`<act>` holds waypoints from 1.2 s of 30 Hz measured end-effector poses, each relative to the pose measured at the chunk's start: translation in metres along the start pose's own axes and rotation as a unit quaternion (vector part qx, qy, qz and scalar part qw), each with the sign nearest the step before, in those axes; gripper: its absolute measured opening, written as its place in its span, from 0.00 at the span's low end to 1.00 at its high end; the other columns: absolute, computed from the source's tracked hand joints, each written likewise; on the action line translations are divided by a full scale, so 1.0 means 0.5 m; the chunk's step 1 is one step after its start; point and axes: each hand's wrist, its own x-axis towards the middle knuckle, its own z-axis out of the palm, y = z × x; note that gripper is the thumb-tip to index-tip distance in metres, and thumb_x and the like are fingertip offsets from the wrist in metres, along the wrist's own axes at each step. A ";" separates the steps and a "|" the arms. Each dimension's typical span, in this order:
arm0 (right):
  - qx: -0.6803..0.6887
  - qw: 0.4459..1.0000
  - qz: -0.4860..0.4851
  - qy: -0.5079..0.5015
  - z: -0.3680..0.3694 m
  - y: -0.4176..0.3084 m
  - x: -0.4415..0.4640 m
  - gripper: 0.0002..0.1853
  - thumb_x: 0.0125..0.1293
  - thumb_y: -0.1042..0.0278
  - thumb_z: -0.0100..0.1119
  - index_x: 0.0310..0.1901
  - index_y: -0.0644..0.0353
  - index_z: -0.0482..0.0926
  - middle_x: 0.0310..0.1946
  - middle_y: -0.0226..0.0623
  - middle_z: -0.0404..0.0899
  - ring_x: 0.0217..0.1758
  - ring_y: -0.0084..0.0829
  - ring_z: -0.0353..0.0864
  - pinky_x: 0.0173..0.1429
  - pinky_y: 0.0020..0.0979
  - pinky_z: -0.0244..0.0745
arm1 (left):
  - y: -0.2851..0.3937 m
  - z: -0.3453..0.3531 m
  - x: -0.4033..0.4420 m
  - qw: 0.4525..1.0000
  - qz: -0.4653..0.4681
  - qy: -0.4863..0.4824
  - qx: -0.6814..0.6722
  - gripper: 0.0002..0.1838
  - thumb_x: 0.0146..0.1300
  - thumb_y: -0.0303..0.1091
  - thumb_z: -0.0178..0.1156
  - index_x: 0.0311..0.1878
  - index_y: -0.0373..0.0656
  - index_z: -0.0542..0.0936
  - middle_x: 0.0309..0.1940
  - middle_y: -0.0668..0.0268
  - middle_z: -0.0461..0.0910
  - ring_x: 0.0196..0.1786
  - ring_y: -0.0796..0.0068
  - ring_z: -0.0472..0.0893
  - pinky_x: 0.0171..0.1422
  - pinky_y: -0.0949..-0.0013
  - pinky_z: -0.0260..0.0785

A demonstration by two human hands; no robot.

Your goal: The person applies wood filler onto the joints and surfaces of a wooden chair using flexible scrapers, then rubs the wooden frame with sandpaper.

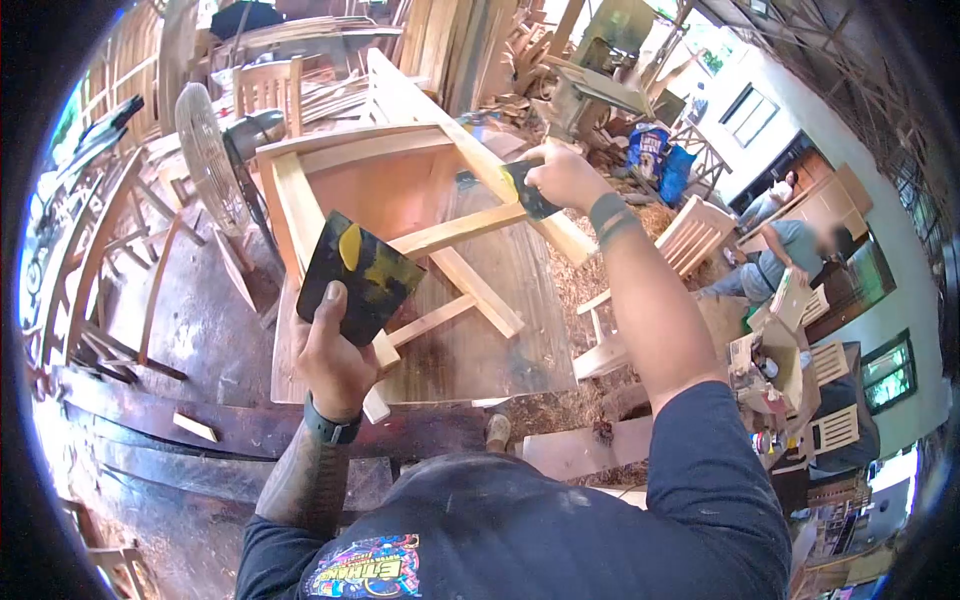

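My left hand [335, 355] grips a black flat putty board [382, 295] by its lower edge, thumb on its face. A blob of yellow paste [349, 246] sits near the top of that board, with yellow smears beside it. In my right hand [570, 180] is a dark flat spreader [532, 196] with yellow on it. The spreader is at the end of a rail of a pale wooden chair frame [460, 230]; whether it touches the wood I cannot tell. The chair lies tipped over on a wooden board [520, 365], and the putty board hides part of it.
A standing fan [205, 150] is at the left, near curved wooden chair parts [90, 260]. Planks and lumber [320, 40] are stacked behind. At the right, a person [790, 255] sits among chairs and a cluttered table [770, 375]. Wood shavings [655, 222] cover the ground.
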 end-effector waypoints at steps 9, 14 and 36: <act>-0.261 0.957 0.027 -0.121 0.065 0.099 0.127 0.18 0.62 0.69 0.55 0.48 0.61 0.91 0.49 0.61 0.87 0.54 0.52 0.89 0.59 0.44 0.84 | 0.000 0.014 0.008 0.995 -0.032 -0.016 -0.088 0.24 0.59 0.22 0.69 0.61 0.34 0.84 0.55 0.44 0.82 0.56 0.46 0.86 0.61 0.57 0.80; -0.258 0.952 0.082 -0.144 0.066 0.062 0.146 0.18 0.63 0.65 0.57 0.47 0.64 0.91 0.51 0.59 0.88 0.55 0.50 0.90 0.60 0.43 0.83 | -0.012 0.020 0.009 0.999 0.047 0.005 0.000 0.20 0.62 0.23 0.68 0.59 0.34 0.84 0.54 0.46 0.83 0.56 0.49 0.86 0.60 0.58 0.81; 0.371 0.917 -0.129 0.063 0.067 -0.219 -0.179 0.18 0.71 0.69 0.59 0.59 0.63 0.85 0.49 0.48 0.88 0.47 0.43 0.89 0.53 0.45 0.83 | -0.057 0.010 0.013 0.938 -0.165 -0.071 -0.297 0.21 0.70 0.31 0.65 0.65 0.37 0.82 0.54 0.50 0.86 0.52 0.53 0.87 0.58 0.53 0.81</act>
